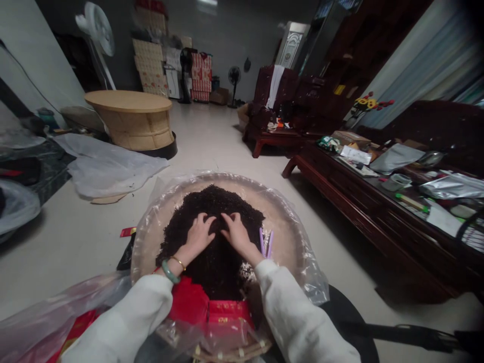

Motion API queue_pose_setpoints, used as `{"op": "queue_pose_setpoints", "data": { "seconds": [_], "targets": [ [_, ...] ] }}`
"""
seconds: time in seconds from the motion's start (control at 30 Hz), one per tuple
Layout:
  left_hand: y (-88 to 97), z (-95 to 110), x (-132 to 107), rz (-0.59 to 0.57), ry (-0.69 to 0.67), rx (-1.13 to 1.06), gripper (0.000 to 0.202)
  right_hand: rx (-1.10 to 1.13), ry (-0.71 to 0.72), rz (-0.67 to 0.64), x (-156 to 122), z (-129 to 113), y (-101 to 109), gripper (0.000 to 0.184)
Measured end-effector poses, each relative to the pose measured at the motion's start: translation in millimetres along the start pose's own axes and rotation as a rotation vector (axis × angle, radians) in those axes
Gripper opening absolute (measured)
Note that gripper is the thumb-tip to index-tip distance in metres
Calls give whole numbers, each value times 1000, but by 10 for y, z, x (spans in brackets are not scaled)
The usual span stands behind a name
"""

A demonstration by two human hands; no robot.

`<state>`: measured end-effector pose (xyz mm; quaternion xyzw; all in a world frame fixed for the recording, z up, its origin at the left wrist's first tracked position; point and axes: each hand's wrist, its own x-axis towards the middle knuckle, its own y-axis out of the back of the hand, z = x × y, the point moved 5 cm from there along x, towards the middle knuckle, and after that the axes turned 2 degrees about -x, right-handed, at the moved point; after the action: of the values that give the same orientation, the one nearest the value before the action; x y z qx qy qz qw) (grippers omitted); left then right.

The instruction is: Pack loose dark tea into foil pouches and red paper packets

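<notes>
A heap of dark, loose bits that look like tea leaves [212, 201] lies in a wide round tray [289, 222] lined with clear plastic. My left hand [199, 233] rests over the middle of the heap, fingers curved and apart, with a green bangle and a gold one at the wrist. Close beside it, my right hand [237, 233] also has its fingers apart and bent down at the heap. Neither shows anything held. Purple tongs [269, 244] lie right of my right hand, near some small white bits [247, 272]. Red packets [189, 301] sit at the tray's near side.
A round wooden table [128, 101] stands at the far left, with a plastic sheet [113, 166] on the floor before it. Along the right runs a dark wooden table [351, 201] loaded with papers and bags. Boxes [149, 65] and fans [234, 75] are at the back.
</notes>
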<state>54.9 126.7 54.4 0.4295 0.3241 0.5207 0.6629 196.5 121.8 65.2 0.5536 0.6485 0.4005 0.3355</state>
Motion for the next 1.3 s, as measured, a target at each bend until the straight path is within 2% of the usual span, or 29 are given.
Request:
{"op": "queue_pose_setpoints", "data": {
  "seconds": [0.07,0.13,0.27,0.37,0.47,0.57,0.67,0.77,1.0,1.2,1.3],
  "targets": [
    [117,-149,13,27,34,21,46,-43,-20,49,-38,63,115,53],
    [158,-282,-50,1,38,67,40,-70,40,46,-162,94,114,50],
    [25,-379,-279,-259,-16,52,17,-131,288,-122,-429,62,-154,56],
    [-74,-333,-458,-450,-87,22,9,-163,218,-103,-457,117,-225,50],
    [-108,-310,-622,-590,-158,9,21,-120,168,-37,-480,108,-169,39],
    [-119,-358,-767,-679,-215,55,39,-89,328,-175,-640,-67,-236,26],
    [-135,-445,-857,-703,-224,91,53,-77,478,-345,-848,-258,-388,20],
    [-150,-522,-890,-706,-207,87,54,-84,498,-398,-933,-341,-496,20],
    [-129,-628,-875,-698,-177,26,31,-79,430,-388,-940,-269,-540,20],
    [-98,-656,-896,-667,-184,17,39,-118,433,-382,-1008,-261,-596,23],
    [-78,-658,-909,-655,-175,29,38,-189,540,-310,-995,-407,-632,25]
  ]
}}
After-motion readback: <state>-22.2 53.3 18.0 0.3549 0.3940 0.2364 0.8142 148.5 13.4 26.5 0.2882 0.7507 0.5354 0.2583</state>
